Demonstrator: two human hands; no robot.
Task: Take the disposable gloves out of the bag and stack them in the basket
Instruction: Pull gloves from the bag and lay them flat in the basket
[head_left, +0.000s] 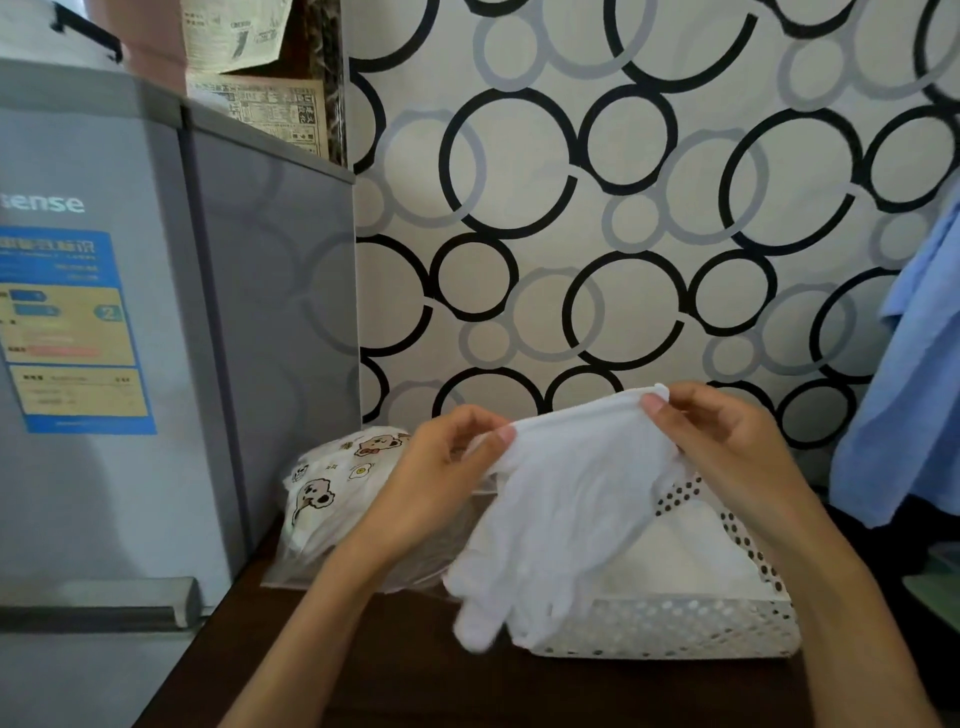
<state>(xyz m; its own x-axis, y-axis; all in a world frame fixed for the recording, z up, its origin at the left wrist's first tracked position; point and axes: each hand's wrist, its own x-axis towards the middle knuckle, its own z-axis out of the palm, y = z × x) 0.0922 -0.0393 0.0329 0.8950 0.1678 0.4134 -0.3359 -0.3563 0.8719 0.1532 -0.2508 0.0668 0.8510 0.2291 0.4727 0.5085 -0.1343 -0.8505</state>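
A white disposable glove (561, 499) hangs in the air, cuff up and fingers down, over the left front of the basket. My left hand (441, 467) pinches the cuff's left end and my right hand (727, 436) pinches its right end. The white perforated basket (675, 629) stands on the dark table below, with something white lying inside. To the left lies the clear plastic bag (332, 499), printed with cartoon bears and partly hidden behind my left hand.
A grey fridge (156, 338) stands close on the left, against the table edge. A wall with black and grey rings (597, 208) rises just behind the bag and basket. Blue cloth (904, 395) hangs at the right. The dark table (415, 675) runs toward me.
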